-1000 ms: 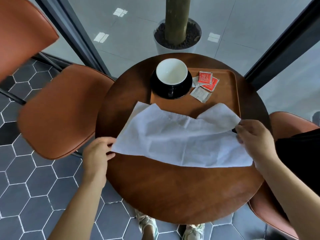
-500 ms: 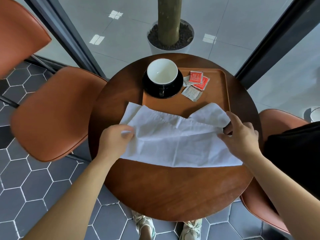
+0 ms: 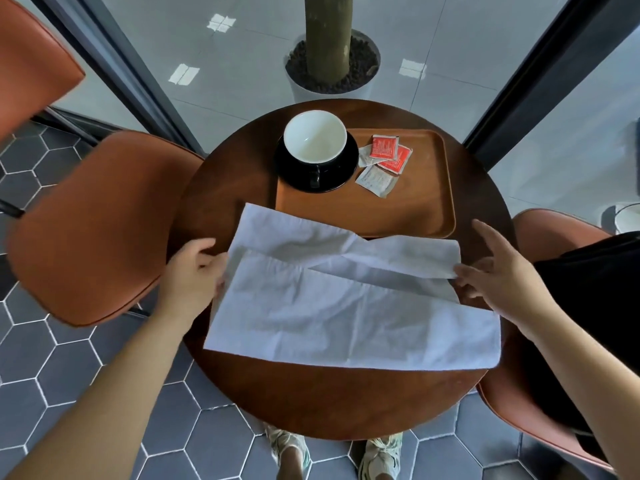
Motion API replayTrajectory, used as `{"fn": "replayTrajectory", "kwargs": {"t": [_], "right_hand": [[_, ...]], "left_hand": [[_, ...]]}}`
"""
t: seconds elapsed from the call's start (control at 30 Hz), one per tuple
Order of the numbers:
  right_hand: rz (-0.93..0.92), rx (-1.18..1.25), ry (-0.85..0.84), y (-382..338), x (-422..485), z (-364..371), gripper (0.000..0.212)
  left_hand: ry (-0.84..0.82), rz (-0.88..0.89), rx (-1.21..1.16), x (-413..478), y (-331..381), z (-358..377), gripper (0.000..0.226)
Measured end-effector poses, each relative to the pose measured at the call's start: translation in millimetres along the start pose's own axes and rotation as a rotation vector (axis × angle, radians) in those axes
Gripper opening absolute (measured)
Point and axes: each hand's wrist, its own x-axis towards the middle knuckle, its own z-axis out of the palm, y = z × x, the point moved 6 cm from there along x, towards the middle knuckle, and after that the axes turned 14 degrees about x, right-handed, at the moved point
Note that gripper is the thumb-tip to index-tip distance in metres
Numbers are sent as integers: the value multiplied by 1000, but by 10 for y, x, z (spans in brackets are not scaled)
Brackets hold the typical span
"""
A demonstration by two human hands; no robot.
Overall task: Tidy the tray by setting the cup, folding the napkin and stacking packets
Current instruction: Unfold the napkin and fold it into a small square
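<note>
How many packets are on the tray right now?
4 visible: two red packets overlapping beside the saucer, a pale one partly tucked under them, and another pale one nearer the person. More could be hidden under the overlap.

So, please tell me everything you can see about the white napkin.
The napkin is a large, thin, white, creased sheet, paper by its look. It lies mostly flat on the round table, its far strip folded toward the person. Its far edge overlaps the tray's near rim. Both hands, left and right, touch its side edges.

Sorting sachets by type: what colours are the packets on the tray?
Two packets are red, two white; head view.
</note>
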Motion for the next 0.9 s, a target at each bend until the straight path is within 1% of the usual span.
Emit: {"fn": "replayTrajectory", "kwargs": {"t": [0.03, 0.07, 0.1, 0.17, 0.2, 0.27, 0.3, 0.33, 0.37, 0.4, 0.47, 0.5, 0.53, 0.57, 0.6, 0.63, 0.67, 0.7, 0.73, 0.77, 0.8, 0.83, 0.9], "right_hand": [[-76, -230, 8, -43, 52, 19, 82], [-148, -413, 10, -89, 73, 50, 86], [-198, -523, 0, -101, 98, 83, 88], [-200, -593, -38, -23, 153, 119, 90], [-186, -584, -55, 27, 171, 125, 90], [-181, -571, -73, 114, 201, 118, 90], [-202, -584, -62, 130, 209, 105, 89], [-233, -604, -40, 131, 208, 95, 86], [-282, -608, -11, 118, 200, 98, 78], [-352, -587, 14, 92, 179, 108, 65], [-517, -525, 36, -2, 123, 161, 36], [-578, -485, 34, -40, 106, 186, 25], [-591, -410, 37, -67, 120, 176, 17], [-537, -275, 35, -87, 167, 132, 11], [-406, -74, 24, -110, 235, 77, 11], [-241, 143, 6, -137, 301, 56, 20], [-99, 296, -9, -158, 368, 77, 24], [-9, 356, -2, -194, 440, 117, 23], [44, 343, 25, -244, 516, 157, 23], [63, 297, 58, -307, 583, 194, 24], [72, 269, 105, -371, 618, 218, 25], [76, 298, 152, -410, 625, 223, 25], [76, 512, 244, -369, 587, 192, 15]], "left_hand": [[7, 87, 178, 92, 147, 59, 47], [42, 145, 297, 151, 287, 79, 56], [67, 171, 348, 214, 379, 106, 61], [70, 144, 363, 285, 478, 151, 61], [68, 130, 380, 290, 516, 167, 55], [125, 140, 401, 290, 555, 163, 26], [157, 143, 383, 282, 550, 145, 25], [181, 147, 372, 273, 527, 124, 36], [196, 159, 369, 268, 494, 103, 44], [208, 163, 350, 252, 450, 79, 48], [228, 144, 306, 225, 329, 32, 51], [238, 121, 251, 222, 241, 11, 50], [245, 86, 176, 223, 139, -14, 47], [251, 51, 106, 222, 42, -38, 42], [256, 14, 40, 223, -36, -69, 34], [257, -16, -23, 224, -85, -99, 25], [261, -41, -80, 231, -103, -129, 19], [271, -62, -126, 249, -108, -147, 14], [281, -79, -157, 269, -103, -155, 7], [289, -93, -178, 285, -91, -152, 7], [301, -106, -180, 280, -61, -152, 16], [315, -105, -159, 254, -30, -146, 23], [337, -23, -20, 113, 82, -114, 29]]}}
